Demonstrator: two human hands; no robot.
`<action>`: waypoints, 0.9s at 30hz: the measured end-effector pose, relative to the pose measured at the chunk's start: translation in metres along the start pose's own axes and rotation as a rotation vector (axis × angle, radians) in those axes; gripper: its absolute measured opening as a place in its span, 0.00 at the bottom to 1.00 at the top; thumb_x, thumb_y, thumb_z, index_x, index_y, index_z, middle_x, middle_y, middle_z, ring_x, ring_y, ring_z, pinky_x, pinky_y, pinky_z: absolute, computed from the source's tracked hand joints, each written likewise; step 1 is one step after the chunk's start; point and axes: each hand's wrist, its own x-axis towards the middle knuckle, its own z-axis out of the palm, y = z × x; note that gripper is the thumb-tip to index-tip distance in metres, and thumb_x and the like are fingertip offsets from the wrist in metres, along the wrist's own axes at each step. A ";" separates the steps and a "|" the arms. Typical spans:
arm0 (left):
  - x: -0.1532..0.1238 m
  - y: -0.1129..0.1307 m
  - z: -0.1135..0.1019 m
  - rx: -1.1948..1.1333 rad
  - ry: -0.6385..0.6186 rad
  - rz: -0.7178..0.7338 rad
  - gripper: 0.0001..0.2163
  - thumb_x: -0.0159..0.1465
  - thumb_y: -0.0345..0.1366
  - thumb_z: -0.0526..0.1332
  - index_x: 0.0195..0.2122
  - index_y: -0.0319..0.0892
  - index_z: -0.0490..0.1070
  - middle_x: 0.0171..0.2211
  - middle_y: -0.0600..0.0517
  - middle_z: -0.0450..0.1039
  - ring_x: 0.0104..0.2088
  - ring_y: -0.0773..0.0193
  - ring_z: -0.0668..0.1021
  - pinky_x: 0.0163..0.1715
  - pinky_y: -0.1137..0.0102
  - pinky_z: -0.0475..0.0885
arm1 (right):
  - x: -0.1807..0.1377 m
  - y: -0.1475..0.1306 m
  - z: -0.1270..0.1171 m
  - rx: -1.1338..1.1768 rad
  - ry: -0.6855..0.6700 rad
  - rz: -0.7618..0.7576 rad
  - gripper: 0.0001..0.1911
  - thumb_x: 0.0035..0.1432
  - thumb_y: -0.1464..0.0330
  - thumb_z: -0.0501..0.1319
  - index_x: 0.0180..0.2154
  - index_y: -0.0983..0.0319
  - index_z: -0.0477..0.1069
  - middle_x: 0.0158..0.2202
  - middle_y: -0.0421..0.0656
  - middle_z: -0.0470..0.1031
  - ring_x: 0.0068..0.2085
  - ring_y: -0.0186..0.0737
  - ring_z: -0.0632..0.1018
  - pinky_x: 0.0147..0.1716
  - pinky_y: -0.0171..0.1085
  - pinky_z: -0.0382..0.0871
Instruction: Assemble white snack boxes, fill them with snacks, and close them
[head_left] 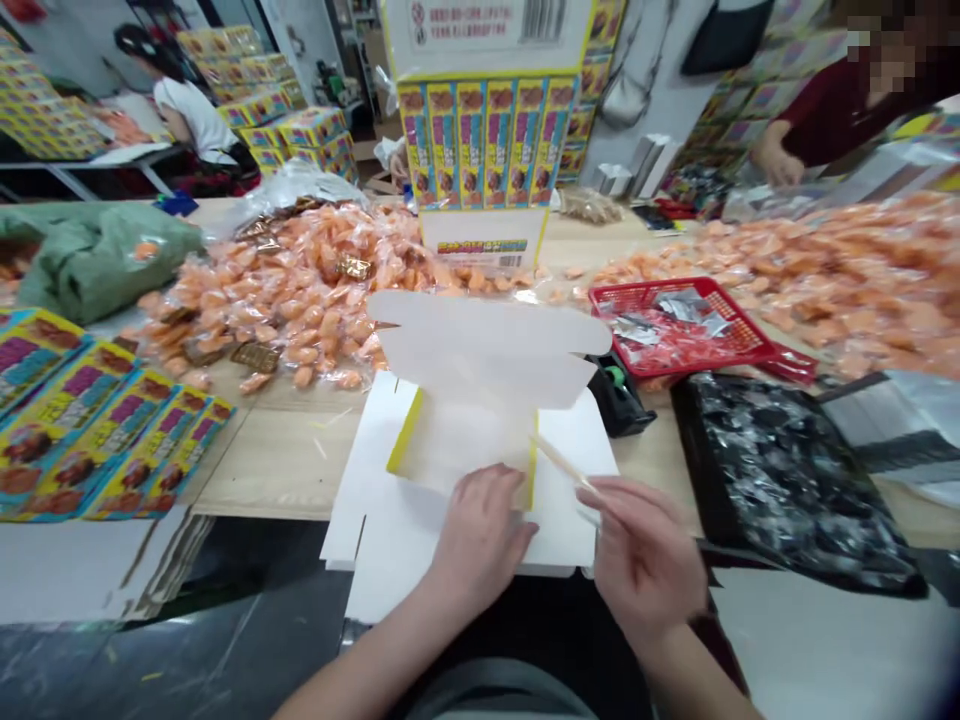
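A small white cardboard box [465, 430] with yellow edges stands part-folded, its broad lid flap [487, 345] raised at the far side. Over the near side of this box curls my left hand [484, 530], its fingers inside and its thumb toward the right. My right hand [645, 550] is closed, pinching a thin pale strip [562, 462] that slants to the box's right edge. Whether the strip belongs to the box I cannot tell. Flat white cardboard sheets [367, 500] lie beneath.
Wrapped orange pieces [300, 290] are heaped behind. Printed cartons [97, 420] stand left, and a tall display box [487, 140] ahead. To the right are a red basket [682, 325], a tape dispenser [619, 390] and a black tray [795, 480] of packets. Two people work farther back.
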 end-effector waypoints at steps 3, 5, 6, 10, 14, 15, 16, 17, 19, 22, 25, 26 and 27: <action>-0.014 -0.017 -0.025 -0.193 0.188 -0.177 0.11 0.67 0.35 0.56 0.50 0.42 0.62 0.47 0.44 0.71 0.50 0.59 0.74 0.48 0.63 0.72 | 0.010 -0.006 0.017 0.031 -0.044 -0.038 0.17 0.58 0.80 0.59 0.47 0.58 0.70 0.36 0.43 0.78 0.41 0.42 0.79 0.39 0.43 0.76; -0.018 -0.032 -0.043 -0.137 0.184 -0.203 0.10 0.68 0.35 0.55 0.50 0.42 0.63 0.47 0.45 0.72 0.51 0.59 0.74 0.51 0.61 0.70 | 0.017 -0.005 0.028 -0.026 -0.101 -0.125 0.18 0.58 0.80 0.60 0.47 0.58 0.70 0.36 0.43 0.78 0.41 0.41 0.78 0.38 0.41 0.76; -0.019 -0.038 -0.050 -0.063 0.148 -0.188 0.11 0.68 0.35 0.55 0.51 0.43 0.64 0.48 0.46 0.72 0.52 0.58 0.74 0.55 0.57 0.66 | 0.018 -0.006 0.034 -0.072 -0.131 -0.190 0.18 0.58 0.80 0.61 0.48 0.58 0.70 0.37 0.43 0.78 0.41 0.41 0.77 0.39 0.41 0.76; -0.019 -0.049 -0.059 0.199 -0.087 -0.073 0.06 0.65 0.37 0.60 0.42 0.45 0.71 0.43 0.51 0.76 0.51 0.55 0.74 0.61 0.48 0.53 | 0.005 -0.013 0.060 -0.322 -0.330 -0.311 0.10 0.59 0.77 0.61 0.43 0.62 0.73 0.34 0.44 0.78 0.41 0.44 0.74 0.43 0.45 0.73; -0.029 -0.047 -0.046 0.288 -0.079 0.009 0.05 0.67 0.32 0.58 0.36 0.46 0.73 0.35 0.55 0.77 0.40 0.61 0.76 0.61 0.50 0.52 | -0.003 -0.015 0.066 -0.364 -0.662 -0.204 0.06 0.62 0.65 0.61 0.35 0.60 0.75 0.33 0.44 0.76 0.43 0.46 0.74 0.55 0.54 0.64; -0.032 -0.048 -0.043 0.287 -0.070 0.035 0.06 0.67 0.31 0.57 0.37 0.46 0.73 0.35 0.56 0.77 0.39 0.62 0.76 0.60 0.52 0.54 | 0.001 -0.011 0.059 -0.306 -0.662 -0.185 0.07 0.63 0.64 0.60 0.38 0.59 0.75 0.36 0.44 0.76 0.44 0.45 0.74 0.56 0.53 0.64; -0.034 -0.049 -0.041 0.280 -0.071 0.066 0.06 0.68 0.31 0.57 0.38 0.46 0.73 0.36 0.55 0.77 0.39 0.62 0.76 0.58 0.54 0.57 | 0.008 -0.004 0.049 -0.251 -0.597 -0.162 0.08 0.64 0.64 0.59 0.41 0.59 0.75 0.38 0.44 0.76 0.45 0.44 0.74 0.54 0.50 0.66; -0.036 -0.051 -0.040 0.271 -0.078 0.092 0.06 0.68 0.32 0.56 0.39 0.46 0.73 0.37 0.55 0.77 0.39 0.62 0.76 0.56 0.56 0.59 | 0.019 0.005 0.039 -0.224 -0.484 -0.130 0.09 0.65 0.65 0.57 0.43 0.59 0.74 0.38 0.44 0.76 0.44 0.42 0.74 0.51 0.46 0.68; -0.038 -0.055 -0.039 0.261 -0.096 0.127 0.06 0.68 0.32 0.56 0.40 0.46 0.72 0.38 0.53 0.77 0.39 0.61 0.76 0.51 0.58 0.63 | 0.049 0.032 0.021 -0.311 -0.241 -0.038 0.10 0.66 0.68 0.54 0.42 0.62 0.74 0.37 0.46 0.76 0.41 0.42 0.74 0.46 0.42 0.69; -0.039 -0.054 -0.039 0.263 -0.099 0.143 0.07 0.68 0.32 0.55 0.40 0.46 0.72 0.37 0.52 0.77 0.38 0.59 0.76 0.43 0.61 0.66 | 0.106 0.088 0.020 -0.691 -0.295 0.094 0.15 0.64 0.73 0.53 0.49 0.64 0.73 0.49 0.54 0.74 0.52 0.49 0.70 0.54 0.47 0.63; -0.041 -0.052 -0.035 0.288 -0.130 0.187 0.06 0.67 0.33 0.56 0.39 0.46 0.72 0.36 0.52 0.77 0.35 0.60 0.77 0.37 0.64 0.69 | 0.152 0.143 0.048 -0.863 -0.681 0.095 0.24 0.58 0.79 0.54 0.56 0.62 0.70 0.64 0.54 0.60 0.66 0.57 0.57 0.61 0.56 0.51; -0.042 -0.052 -0.032 0.300 -0.143 0.205 0.06 0.67 0.33 0.56 0.39 0.47 0.73 0.35 0.52 0.77 0.35 0.60 0.78 0.36 0.65 0.70 | 0.163 0.158 0.058 -0.858 -0.759 0.078 0.23 0.56 0.79 0.55 0.53 0.61 0.72 0.64 0.52 0.62 0.67 0.55 0.55 0.62 0.56 0.48; -0.044 -0.054 -0.029 0.312 -0.151 0.222 0.06 0.67 0.33 0.56 0.39 0.47 0.73 0.35 0.52 0.77 0.34 0.61 0.78 0.35 0.66 0.70 | 0.173 0.169 0.066 -0.842 -0.797 0.063 0.20 0.55 0.79 0.56 0.47 0.62 0.75 0.60 0.51 0.67 0.67 0.54 0.56 0.63 0.55 0.47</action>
